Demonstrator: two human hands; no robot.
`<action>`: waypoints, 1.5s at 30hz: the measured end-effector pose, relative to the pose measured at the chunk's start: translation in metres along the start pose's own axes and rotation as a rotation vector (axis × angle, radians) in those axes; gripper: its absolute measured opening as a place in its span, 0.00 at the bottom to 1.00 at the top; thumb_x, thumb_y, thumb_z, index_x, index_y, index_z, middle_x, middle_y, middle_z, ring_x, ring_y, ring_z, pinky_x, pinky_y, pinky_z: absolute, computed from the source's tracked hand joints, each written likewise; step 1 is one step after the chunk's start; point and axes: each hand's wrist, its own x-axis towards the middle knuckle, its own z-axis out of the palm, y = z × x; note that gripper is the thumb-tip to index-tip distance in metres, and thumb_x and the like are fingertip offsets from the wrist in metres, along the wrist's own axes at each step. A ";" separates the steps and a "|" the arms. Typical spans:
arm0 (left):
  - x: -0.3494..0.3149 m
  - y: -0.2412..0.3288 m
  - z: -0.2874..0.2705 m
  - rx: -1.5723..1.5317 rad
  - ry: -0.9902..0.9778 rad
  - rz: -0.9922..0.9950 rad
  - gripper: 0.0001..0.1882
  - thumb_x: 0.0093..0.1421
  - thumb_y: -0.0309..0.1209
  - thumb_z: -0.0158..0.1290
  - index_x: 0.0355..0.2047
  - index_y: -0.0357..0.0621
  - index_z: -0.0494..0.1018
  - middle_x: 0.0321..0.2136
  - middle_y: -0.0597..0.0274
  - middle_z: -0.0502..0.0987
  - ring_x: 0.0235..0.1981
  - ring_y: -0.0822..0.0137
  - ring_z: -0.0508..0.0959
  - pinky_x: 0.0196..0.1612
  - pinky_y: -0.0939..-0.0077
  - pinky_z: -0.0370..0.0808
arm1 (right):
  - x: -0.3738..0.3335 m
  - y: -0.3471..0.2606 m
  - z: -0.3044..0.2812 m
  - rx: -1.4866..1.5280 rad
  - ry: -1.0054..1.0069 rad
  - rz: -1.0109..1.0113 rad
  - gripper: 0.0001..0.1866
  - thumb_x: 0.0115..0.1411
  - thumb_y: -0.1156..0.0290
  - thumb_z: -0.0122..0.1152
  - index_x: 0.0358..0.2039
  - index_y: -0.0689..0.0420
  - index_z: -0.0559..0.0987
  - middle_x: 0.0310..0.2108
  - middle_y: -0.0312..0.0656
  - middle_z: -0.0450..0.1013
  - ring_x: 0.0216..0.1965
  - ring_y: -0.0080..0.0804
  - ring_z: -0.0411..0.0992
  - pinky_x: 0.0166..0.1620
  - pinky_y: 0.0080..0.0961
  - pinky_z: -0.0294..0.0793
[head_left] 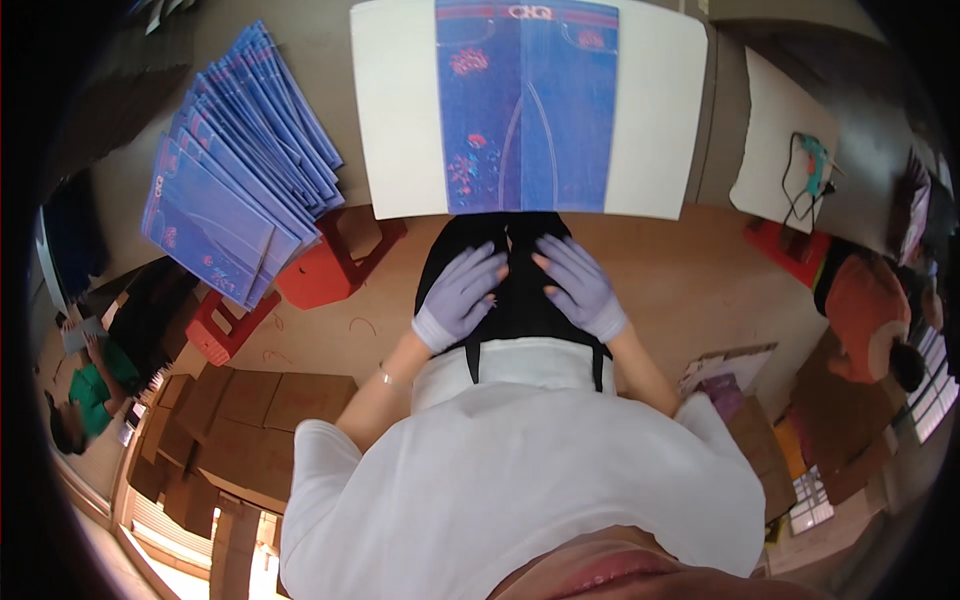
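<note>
My left hand (464, 293) rests on my left thigh in a pale lilac glove with some bare fingertips, its fingers extended. Over the other thigh lies my right hand (578, 288), gloved alike, fingers also stretched out. Neither hand holds anything. Beyond them, a blue printed sheet with a jeans pattern (560, 110) lies flat across a white board (655, 120) on the table. Both hands are apart from the sheet and the board. To the left, a fanned stack of similar blue printed pieces (235, 165) overhangs the table's near edge.
Red plastic stools (325, 275) stand below the table at left. A teal glue gun (814, 165) with a dark cord lies on a white sheet at right. Brown cardboard boxes (255, 420) are piled behind on the left. One person in green is at far left, another in orange at right.
</note>
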 end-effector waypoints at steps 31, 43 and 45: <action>0.007 -0.067 -0.126 0.656 0.691 -0.502 0.23 0.54 0.27 0.55 0.51 0.37 0.71 0.45 0.46 0.74 0.51 0.46 0.71 0.58 0.54 0.65 | 0.051 0.170 -0.082 -0.714 0.545 0.690 0.36 0.62 0.48 0.54 0.59 0.66 0.65 0.61 0.58 0.62 0.63 0.51 0.58 0.65 0.40 0.57; 0.090 -0.022 -0.039 0.671 0.216 -0.395 0.30 0.54 0.37 0.57 0.59 0.53 0.69 0.67 0.45 0.52 0.68 0.39 0.47 0.66 0.38 0.44 | 0.050 0.125 -0.086 -0.676 0.602 0.511 0.33 0.54 0.64 0.64 0.59 0.62 0.66 0.61 0.54 0.62 0.63 0.51 0.59 0.64 0.43 0.57; 0.089 -0.022 -0.037 0.690 0.211 -0.385 0.31 0.53 0.37 0.57 0.59 0.53 0.68 0.67 0.45 0.52 0.68 0.38 0.48 0.66 0.38 0.44 | 0.057 0.130 -0.082 -0.749 0.611 0.517 0.31 0.54 0.67 0.64 0.58 0.63 0.68 0.60 0.55 0.64 0.62 0.51 0.62 0.63 0.42 0.61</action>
